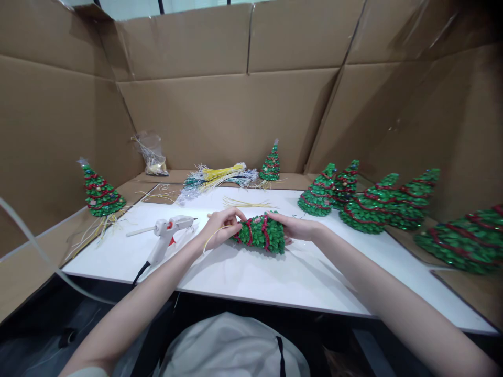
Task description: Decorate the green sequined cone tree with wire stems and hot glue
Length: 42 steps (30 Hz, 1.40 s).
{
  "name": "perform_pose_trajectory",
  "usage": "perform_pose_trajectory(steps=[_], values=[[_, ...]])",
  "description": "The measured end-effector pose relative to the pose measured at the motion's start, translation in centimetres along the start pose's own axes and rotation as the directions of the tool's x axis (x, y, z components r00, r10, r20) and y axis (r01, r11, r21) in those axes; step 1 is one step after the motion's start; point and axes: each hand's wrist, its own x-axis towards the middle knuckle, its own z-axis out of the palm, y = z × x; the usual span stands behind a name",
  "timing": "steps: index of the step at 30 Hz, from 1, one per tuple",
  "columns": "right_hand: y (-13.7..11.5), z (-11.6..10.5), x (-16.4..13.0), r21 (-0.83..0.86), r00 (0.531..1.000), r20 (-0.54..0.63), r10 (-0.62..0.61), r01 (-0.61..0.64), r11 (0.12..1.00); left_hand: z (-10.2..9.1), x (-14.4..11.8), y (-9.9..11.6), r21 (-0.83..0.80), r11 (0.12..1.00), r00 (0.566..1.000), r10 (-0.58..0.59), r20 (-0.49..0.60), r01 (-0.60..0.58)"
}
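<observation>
A small green artificial Christmas tree (259,234) with red garland lies on its side over the white board, its tip toward the left. My right hand (294,229) is closed around its wide base end. My left hand (223,228) is at the upper part of the tree, thumb and fingers pinched together against the branches. From those fingers a thin yellow wire (208,242) curves down over the wrist. The narrow tip of the tree is mostly hidden behind the left hand.
A white glue gun (167,233) stands left of my hands. Behind lie loose yellow wires (247,202) and a bundle of wires (220,175). Decorated trees stand left (100,193), at the back (271,163) and right (318,193). A plastic bag (153,157) sits by the cardboard wall (220,115).
</observation>
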Motion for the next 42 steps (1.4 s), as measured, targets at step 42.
perform_pose_trajectory(steps=[42], values=[[0.0,0.4,-0.4,-0.005,0.999,-0.029,-0.031,0.03,1.0,-1.3,-0.2,-0.1,-0.09,0.994,0.998,0.054,-0.022,-0.055]])
